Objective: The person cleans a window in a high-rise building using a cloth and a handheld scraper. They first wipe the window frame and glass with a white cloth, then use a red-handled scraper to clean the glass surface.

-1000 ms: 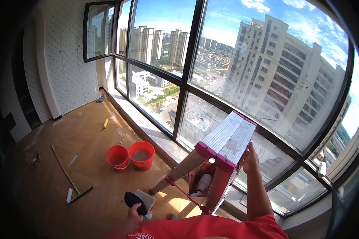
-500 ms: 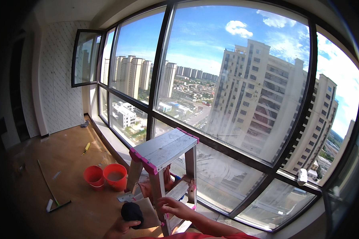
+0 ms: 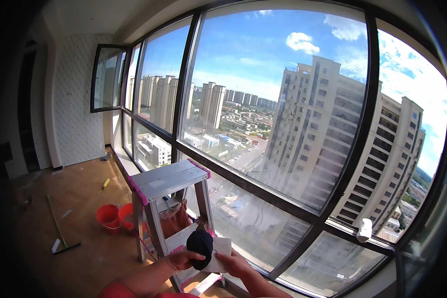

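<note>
My left hand (image 3: 183, 259) is closed on a black rounded object (image 3: 199, 246); my right hand (image 3: 237, 263) pinches a pale flat piece (image 3: 223, 251) beside it; stepladder (image 3: 171, 179) stands beyond.

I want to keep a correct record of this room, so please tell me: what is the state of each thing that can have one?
Dark pad: gripped by the left hand.
Pale sheet: held by the right hand.
Stepladder: upright, legs spread.
Small side window: open inward.
Lower window pane: smeared.
Left bucket: upright.
Right bucket: upright, partly hidden.
Squeegee: lying down.
Yellow tool: lying down.
</note>
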### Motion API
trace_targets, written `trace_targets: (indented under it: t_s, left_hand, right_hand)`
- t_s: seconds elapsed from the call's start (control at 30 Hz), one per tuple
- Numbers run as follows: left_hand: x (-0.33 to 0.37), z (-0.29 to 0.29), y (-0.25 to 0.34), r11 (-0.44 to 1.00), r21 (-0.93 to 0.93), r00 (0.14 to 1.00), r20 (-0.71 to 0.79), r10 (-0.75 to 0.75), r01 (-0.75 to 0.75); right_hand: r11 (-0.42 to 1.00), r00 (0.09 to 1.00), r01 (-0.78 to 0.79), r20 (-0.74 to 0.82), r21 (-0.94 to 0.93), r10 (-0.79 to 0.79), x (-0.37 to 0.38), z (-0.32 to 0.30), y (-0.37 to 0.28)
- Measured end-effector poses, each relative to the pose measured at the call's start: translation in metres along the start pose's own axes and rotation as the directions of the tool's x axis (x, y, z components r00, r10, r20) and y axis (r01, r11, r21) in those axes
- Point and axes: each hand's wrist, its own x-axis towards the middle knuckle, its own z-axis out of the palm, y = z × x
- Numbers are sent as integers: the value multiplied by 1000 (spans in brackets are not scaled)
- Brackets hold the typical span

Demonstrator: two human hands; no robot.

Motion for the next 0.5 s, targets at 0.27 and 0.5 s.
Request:
trace_targets:
  t_s: [0.27,0.5]
  left_hand:
    - [36,22,79,968,-4,965,-72,251,-252]
    - [17,-8,225,899,362,908,-239,344,-246]
  right_hand:
    - [909,959,274,-164,313,-233,23,1,-61]
    - [817,774,555,-458,159,-437,30,-52,-124]
